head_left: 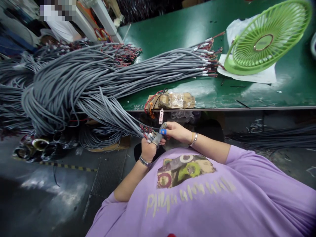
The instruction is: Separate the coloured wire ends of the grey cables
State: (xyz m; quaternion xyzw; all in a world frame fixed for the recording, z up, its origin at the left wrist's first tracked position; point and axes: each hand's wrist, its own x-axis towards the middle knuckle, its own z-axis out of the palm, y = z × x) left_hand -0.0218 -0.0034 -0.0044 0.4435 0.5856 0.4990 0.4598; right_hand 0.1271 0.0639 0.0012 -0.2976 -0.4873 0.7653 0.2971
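Just in front of my body, my left hand [148, 149] is closed around the ends of a bundle of grey cables [123, 115]. Short red and dark wires [147, 129] stick out of those ends beside my thumb. My right hand [176, 131] meets the left fingertips in a pinch, with grey wrapping and a blue band [163, 131] on its fingers. What lies between the right fingers is too small to make out. A wooden block [182, 100] wrapped in clear tape, with red and black wires and a white tag [161, 117], sits at the table edge beyond my hands.
A large heap of grey cables [56, 82] covers the left of the green table [172, 33], stripped ends pointing right. A green fan [264, 42] stands on white paper [264, 75]. Coils [41, 144] lie below at left; dark cables [278, 138] lie at right. Another person's white sleeve [58, 24] shows at the back left.
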